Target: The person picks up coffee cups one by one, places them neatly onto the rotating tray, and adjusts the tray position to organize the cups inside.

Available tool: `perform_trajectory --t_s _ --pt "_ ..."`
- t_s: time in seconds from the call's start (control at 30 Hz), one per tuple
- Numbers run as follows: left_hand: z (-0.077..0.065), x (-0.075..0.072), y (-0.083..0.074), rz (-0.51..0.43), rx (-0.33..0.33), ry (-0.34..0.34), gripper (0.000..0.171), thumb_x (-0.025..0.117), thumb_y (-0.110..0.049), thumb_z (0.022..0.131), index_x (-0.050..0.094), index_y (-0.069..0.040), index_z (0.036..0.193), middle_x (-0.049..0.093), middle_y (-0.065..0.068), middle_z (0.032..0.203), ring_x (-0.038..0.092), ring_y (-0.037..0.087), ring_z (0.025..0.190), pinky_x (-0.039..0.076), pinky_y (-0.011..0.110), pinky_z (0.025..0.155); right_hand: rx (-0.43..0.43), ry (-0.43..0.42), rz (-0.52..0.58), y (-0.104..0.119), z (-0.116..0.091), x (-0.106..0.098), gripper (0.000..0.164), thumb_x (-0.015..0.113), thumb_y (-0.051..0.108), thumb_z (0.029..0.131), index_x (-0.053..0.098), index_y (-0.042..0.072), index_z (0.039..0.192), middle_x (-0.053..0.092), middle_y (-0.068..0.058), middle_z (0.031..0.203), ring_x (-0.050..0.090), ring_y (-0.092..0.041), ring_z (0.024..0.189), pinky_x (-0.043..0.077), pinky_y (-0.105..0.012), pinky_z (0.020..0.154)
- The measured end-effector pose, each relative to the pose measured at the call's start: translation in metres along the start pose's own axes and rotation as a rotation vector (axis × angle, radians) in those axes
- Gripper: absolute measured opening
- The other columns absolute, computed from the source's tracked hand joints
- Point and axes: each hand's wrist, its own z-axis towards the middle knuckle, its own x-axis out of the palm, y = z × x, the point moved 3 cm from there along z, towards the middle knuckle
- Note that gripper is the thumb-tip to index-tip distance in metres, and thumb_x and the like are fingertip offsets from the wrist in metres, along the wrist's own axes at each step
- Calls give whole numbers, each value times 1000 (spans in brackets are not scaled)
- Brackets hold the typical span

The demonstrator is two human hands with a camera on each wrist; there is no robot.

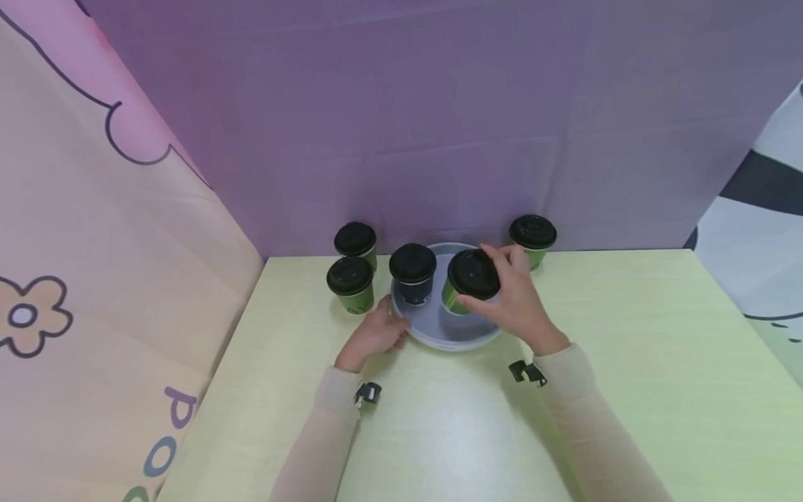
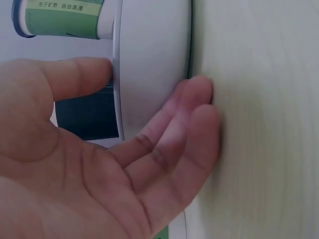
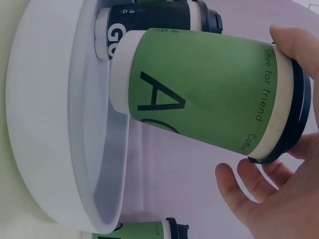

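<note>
My right hand [image 1: 517, 300] grips a green paper coffee cup [image 3: 204, 89] at its black lid, with the thumb on one side and fingers on the other. The cup is held over the right half of a round grey-white tray [image 1: 433, 328], slightly tilted in the right wrist view. On the tray's left half stands a dark navy coffee cup [image 1: 415, 289] with a black lid. My left hand [image 1: 376, 335] holds the tray's left front edge. In the left wrist view the thumb meets the rim while the curled fingers [image 2: 199, 134] lie against the outer wall by the tabletop.
Two green lidded cups stand left of the tray, a front one [image 1: 356, 296] and a back one [image 1: 355, 238]. Another green cup [image 1: 533, 237] is behind my right hand at the back edge. A purple cloth wall [image 1: 401, 139] rises behind the pale table [image 1: 627, 348].
</note>
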Motion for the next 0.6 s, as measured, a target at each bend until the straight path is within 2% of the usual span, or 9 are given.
perform_trajectory --t_s 0.17,0.6 --pt "-3 0 -2 3 -2 20 81 56 -29 106 7 0 163 72 15 102 69 23 79 58 35 69 2 15 2 2 -1 3 98 94 29 72 44 -1 151 39 -21 127 40 -32 118 44 -56 103" --pt "-2 1 -1 -17 11 8 79 55 -25 106 5 0 163 71 16 98 68 23 77 57 35 66 -24 46 -6 7 -1 13 100 95 33 70 45 1 150 39 -18 121 41 -31 114 46 -52 99"
